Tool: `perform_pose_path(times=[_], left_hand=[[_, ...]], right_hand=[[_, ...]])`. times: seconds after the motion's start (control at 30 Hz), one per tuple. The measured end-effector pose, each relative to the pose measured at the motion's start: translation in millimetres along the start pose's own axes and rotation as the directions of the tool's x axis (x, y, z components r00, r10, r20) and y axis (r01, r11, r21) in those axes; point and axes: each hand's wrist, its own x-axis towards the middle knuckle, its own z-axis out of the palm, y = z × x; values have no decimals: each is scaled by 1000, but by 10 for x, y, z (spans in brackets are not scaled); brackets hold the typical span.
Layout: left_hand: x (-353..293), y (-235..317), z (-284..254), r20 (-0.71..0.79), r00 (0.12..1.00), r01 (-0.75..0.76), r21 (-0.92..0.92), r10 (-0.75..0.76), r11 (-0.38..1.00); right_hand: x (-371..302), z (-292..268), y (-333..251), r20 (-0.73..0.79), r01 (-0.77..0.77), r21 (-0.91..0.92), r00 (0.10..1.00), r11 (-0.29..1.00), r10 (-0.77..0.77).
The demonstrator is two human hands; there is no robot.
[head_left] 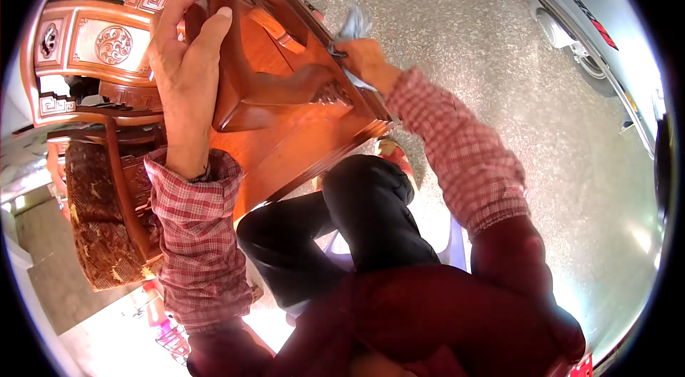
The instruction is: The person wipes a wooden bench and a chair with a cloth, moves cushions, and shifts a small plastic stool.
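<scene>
Grey cloth (354,22) sits at the wooden edge (371,109) beside open floor (457,42).

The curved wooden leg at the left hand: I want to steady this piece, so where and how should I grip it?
Probably around the slimmer stretch of the curved wooden leg, from the person's left, where the left hand rests against it: thumb and fingers could likely wrap there, whereas nearer the person it widens into a broad corner.

The left grip (184,52), thumb and forefinger parted, rests against the wooden leg (241,81); right of that leg, the right grip (369,63) is curled, forearm (457,145) slanting.
</scene>
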Motion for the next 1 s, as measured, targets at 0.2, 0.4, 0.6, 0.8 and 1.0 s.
perform_pose_path(times=[0.2,0.4,0.6,0.8,1.0], left_hand=[[18,-50,-55,-29,997,-67,26,67,997],[50,-77,-42,-51,978,-178,295,202,939],[138,-208,-26,-44,971,-206,351,236,913],[179,-309,-67,-32,970,-209,391,240,896],[150,-299,-89,-42,948,-270,416,315,868]], right_hand=[[-948,-774,-305,394,5,-85,919,996,29],[-2531,-1800,-156,517,-240,-232,790,943,329],[-3122,-2677,-509,451,-506,836,411,-213,792],[-2598,-2145,-857,108,-679,297,722,671,683],[-1094,-1611,-1373,-1,-307,472,937,826,349]])
